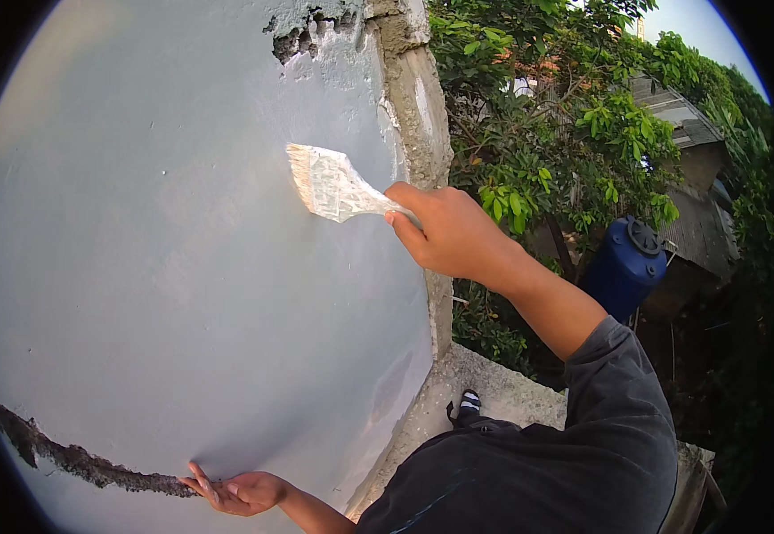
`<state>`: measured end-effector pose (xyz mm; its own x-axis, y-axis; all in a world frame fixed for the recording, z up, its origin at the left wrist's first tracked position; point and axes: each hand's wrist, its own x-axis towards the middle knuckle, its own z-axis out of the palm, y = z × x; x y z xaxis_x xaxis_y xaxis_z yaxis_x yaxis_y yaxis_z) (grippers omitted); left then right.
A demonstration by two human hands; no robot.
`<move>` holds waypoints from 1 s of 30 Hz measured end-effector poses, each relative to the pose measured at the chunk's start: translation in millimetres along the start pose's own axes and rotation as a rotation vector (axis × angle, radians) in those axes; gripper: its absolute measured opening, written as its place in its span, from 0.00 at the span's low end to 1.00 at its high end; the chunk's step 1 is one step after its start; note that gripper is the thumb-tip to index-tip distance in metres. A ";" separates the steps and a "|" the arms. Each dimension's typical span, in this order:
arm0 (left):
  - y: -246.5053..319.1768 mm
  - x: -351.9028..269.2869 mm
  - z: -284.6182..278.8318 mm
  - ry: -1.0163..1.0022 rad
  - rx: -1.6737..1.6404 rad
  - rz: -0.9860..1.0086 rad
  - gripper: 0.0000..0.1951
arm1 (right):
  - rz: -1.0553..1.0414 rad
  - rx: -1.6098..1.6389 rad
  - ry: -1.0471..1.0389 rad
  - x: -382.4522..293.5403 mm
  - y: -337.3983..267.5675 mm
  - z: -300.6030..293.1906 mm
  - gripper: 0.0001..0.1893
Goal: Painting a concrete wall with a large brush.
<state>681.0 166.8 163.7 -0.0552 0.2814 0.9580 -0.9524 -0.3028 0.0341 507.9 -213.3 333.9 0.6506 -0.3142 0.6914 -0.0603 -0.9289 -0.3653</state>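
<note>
My right hand (450,230) grips the handle of a wide, paint-smeared paintbrush (333,183). Its pale bristles lie against, or very close to, a grey-blue painted wall (180,280), pointing left. Low in the view, my left hand (236,492) has its fingers apart and holds nothing. The fingertips are beside the right end of a dark, rough crack (100,467) in the wall; whether they touch it I cannot tell. Crumbled plaster (303,40) leaves a dark hole near the top of the wall.
A rough concrete edge (427,120) borders the wall on the right. My foot in a strapped sandal (470,400) stands on a narrow concrete ledge (500,387). Beyond and lower are a leafy tree (533,133), a blue water tank (627,267) and metal-sheet roofs (680,113).
</note>
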 end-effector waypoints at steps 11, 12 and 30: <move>2.5 -1.1 0.9 -0.026 0.137 0.023 0.20 | -0.008 0.067 0.129 18.4 -24.2 -25.5 0.08; 2.8 -1.4 2.6 -0.027 0.128 0.028 0.20 | -0.006 0.066 0.130 19.3 -23.4 -22.0 0.08; 2.7 -2.0 4.1 -0.051 0.128 0.051 0.20 | 0.010 0.082 0.137 5.5 -10.1 -0.3 0.07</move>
<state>679.8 161.7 163.0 -0.0841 0.2168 0.9726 -0.9024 -0.4304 0.0180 511.8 -205.7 341.6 0.5408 -0.3520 0.7639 -0.0008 -0.9084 -0.4180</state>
